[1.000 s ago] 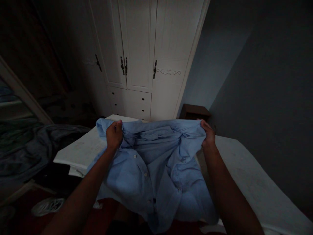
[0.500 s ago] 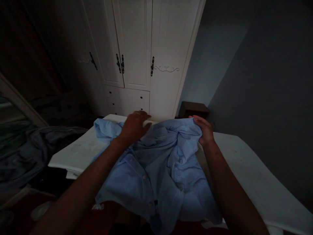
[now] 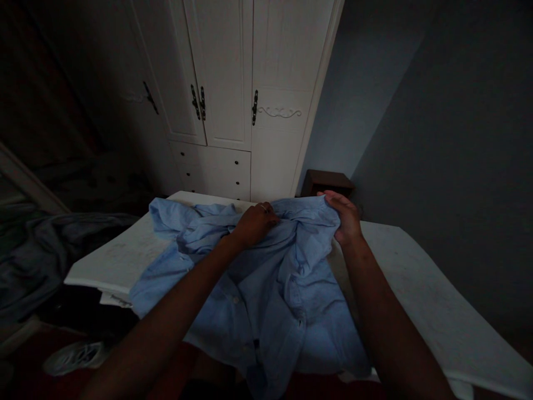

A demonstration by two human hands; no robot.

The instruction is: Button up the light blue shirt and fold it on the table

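A light blue button-up shirt (image 3: pixel 266 289) lies crumpled on a white table (image 3: pixel 416 289), its lower part hanging over the near edge. My left hand (image 3: pixel 255 223) is closed on the fabric near the collar, in the middle of the shirt's far edge. A ring shows on one of its fingers. My right hand (image 3: pixel 343 218) grips the shirt's far right corner, fingers curled over the cloth. The shirt's left shoulder lies loose on the table.
A white wardrobe (image 3: pixel 250 94) with dark handles and drawers stands behind the table. A small dark nightstand (image 3: pixel 327 182) sits beside it. Dark bedding (image 3: pixel 45 255) is heaped at the left. A shoe (image 3: pixel 75 355) lies on the floor at lower left.
My left hand let go of the shirt's left shoulder, crossed to the right and closed on the cloth near the collar. The right hand kept its grip.
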